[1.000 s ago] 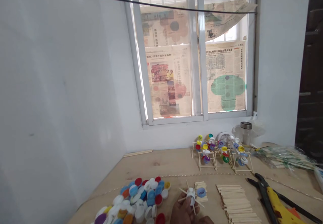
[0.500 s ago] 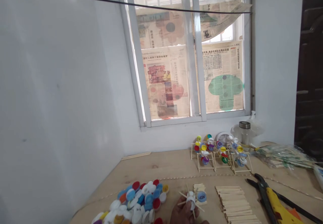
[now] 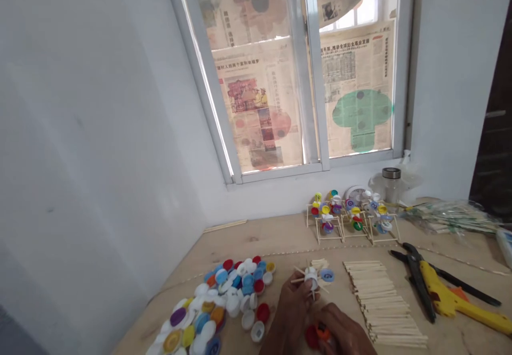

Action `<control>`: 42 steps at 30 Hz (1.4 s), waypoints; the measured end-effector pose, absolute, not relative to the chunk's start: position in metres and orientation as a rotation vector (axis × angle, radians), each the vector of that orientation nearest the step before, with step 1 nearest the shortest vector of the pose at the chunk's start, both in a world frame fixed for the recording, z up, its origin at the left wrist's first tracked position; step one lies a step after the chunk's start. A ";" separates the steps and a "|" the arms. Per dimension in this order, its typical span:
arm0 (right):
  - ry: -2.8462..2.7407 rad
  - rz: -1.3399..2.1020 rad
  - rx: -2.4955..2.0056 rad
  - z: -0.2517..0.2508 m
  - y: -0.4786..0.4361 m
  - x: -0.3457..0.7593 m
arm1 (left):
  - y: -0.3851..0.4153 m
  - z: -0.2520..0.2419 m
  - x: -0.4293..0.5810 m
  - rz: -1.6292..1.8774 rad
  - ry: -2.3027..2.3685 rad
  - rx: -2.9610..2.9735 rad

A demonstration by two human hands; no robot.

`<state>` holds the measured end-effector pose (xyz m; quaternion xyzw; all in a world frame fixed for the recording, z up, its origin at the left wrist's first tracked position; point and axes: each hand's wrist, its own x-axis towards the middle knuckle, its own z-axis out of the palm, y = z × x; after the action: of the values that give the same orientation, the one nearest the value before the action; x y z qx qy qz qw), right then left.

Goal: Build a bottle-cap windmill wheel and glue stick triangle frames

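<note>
In the head view my left hand (image 3: 294, 301) is closed on a white bottle cap (image 3: 311, 279) with thin wooden sticks standing out around it like spokes. A light blue cap (image 3: 327, 275) is at its right; I cannot tell whether it is joined to a stick. Lower down, my right hand (image 3: 342, 328) curls around a small orange round piece (image 3: 322, 330), perhaps a cap, its underside hidden. A red cap (image 3: 311, 337) shows just left of that piece. Loose bottle caps (image 3: 208, 307) in many colours lie heaped to the left of both hands.
A row of cut sticks (image 3: 384, 301) lies right of my hands, then black-handled cutters (image 3: 418, 280) and a yellow glue gun (image 3: 448, 296). Several small stick-and-cap wheels (image 3: 352, 216) stand at the back, near a glass jar (image 3: 391, 187) and bagged sticks (image 3: 452, 216).
The view has tilted down, bringing more of the table in. My right hand, barely showing before, is now in view around the orange piece. My left hand keeps hold of the white cap.
</note>
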<state>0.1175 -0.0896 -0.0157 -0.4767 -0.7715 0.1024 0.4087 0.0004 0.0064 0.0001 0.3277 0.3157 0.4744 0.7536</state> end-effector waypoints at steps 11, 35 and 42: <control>-1.643 0.098 -1.222 0.046 -0.088 0.130 | 0.008 0.010 -0.022 1.093 0.591 0.687; -1.540 0.601 -1.447 0.004 -0.067 0.125 | 0.007 0.004 -0.020 1.133 0.593 0.667; -1.654 0.606 -1.538 0.003 -0.066 0.125 | 0.003 0.007 -0.022 1.120 0.577 0.696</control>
<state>0.1249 -0.0664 0.0027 -0.6052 -0.6511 0.2387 0.3909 -0.0217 0.0029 0.0067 0.3187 0.2644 0.5129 0.7520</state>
